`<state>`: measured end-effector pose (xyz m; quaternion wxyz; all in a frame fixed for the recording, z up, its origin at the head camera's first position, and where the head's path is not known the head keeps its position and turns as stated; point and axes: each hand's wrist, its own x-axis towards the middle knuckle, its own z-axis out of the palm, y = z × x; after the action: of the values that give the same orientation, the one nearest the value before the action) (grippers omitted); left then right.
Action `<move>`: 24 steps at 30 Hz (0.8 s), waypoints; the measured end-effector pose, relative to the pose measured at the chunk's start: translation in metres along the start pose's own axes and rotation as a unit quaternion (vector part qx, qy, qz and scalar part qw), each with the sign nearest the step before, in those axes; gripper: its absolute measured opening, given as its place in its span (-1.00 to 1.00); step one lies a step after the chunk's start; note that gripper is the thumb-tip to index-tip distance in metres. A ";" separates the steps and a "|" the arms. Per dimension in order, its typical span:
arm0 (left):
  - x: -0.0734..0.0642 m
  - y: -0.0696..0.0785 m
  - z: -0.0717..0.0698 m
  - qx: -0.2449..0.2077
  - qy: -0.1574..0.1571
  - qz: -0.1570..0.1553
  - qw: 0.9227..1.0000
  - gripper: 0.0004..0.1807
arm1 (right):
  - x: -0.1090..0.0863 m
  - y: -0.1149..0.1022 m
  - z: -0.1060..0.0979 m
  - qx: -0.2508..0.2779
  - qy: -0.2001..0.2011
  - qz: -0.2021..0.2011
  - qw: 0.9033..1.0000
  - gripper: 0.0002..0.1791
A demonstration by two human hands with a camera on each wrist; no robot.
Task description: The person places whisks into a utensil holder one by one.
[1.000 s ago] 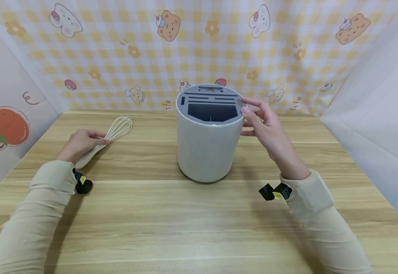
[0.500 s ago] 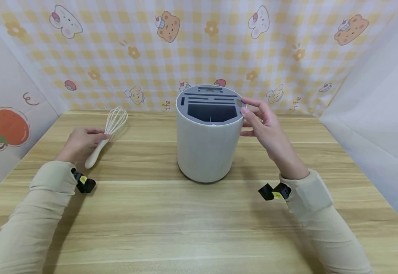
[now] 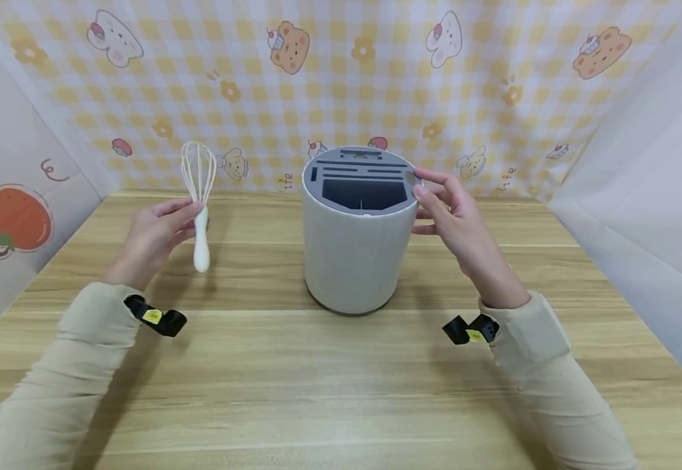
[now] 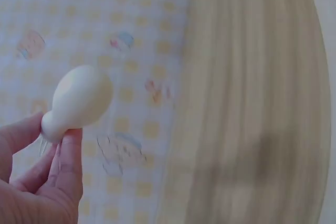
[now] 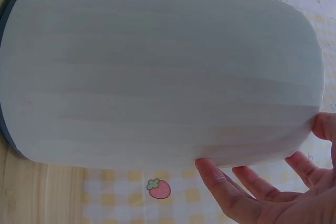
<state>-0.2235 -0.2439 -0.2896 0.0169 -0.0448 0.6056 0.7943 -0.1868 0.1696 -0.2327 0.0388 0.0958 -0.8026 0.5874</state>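
Note:
A white whisk (image 3: 201,238) is upright in the air over the left of the table, wire loops up and rounded handle end down. My left hand (image 3: 161,232) pinches it at the top of its handle, where the wires begin; in the left wrist view the handle end (image 4: 83,95) points at the camera. Mid-table stands a white round utensil holder (image 3: 355,258) with a grey slotted top. My right hand (image 3: 457,212) holds it at the right edge, thumb and index finger at the rim and the other fingers (image 5: 215,177) along its side wall.
A wooden table (image 3: 329,391) carries the holder. The holder's top has a large front compartment (image 3: 364,194) and several narrow slots. Behind the table hangs a yellow checked curtain (image 3: 329,85) with cartoon prints, and pale sheets (image 3: 640,183) flank both sides.
My left hand has lifted the whisk off the table and turned it from slanted to upright, moving slightly right. The right hand and the utensil holder have stayed put.

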 end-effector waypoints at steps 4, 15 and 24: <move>-0.007 0.006 0.023 -0.113 -0.011 0.003 0.994 -0.90 | 0.000 0.000 0.000 -0.001 0.002 0.000 1.000 -0.52; -0.024 0.025 0.078 -0.357 -0.030 0.006 0.934 -0.75 | -0.001 0.000 0.000 -0.001 -0.002 0.001 1.000 -0.50; -0.036 0.035 0.108 -0.421 -0.035 0.039 0.906 -0.80 | 0.000 -0.001 0.001 -0.005 0.003 0.003 1.000 -0.52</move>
<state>-0.1962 -0.1483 -0.2239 -0.0130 0.0039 0.2152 0.9765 -0.1866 0.1684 -0.2318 0.0398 0.0919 -0.8056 0.5839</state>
